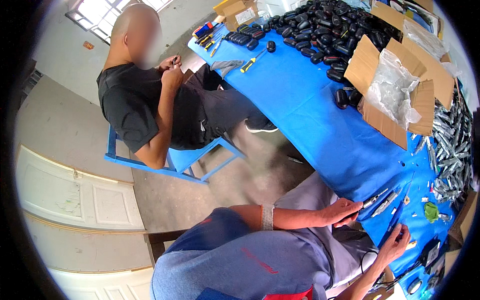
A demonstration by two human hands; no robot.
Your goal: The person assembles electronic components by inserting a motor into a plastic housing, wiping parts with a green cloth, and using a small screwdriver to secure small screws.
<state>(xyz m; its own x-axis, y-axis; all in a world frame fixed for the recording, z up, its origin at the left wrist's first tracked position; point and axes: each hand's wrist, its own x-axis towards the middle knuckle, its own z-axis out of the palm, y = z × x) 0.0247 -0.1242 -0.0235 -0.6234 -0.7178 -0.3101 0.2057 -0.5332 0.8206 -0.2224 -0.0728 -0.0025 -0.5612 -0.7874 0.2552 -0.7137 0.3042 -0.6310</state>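
Observation:
My left hand (344, 212) reaches to the near edge of the blue-covered table (320, 125) and pinches a slim silver metal part (374, 201). A pale wristband (267, 216) sits on that forearm. My right hand (396, 243) rests lower at the table edge, fingers bent, beside a thin dark rod (391, 225) and a small yellowish piece (411, 245). Whether it grips anything is unclear. Another silver part (386, 204) lies just past my left hand.
A person in a black shirt (145, 100) sits on a blue chair (185, 162) at the far side, hands together. The table bears black oval cases (320, 30), open cardboard boxes (395, 90), a heap of silver parts (450, 145), a yellow-handled screwdriver (250, 64) and a green lump (431, 211).

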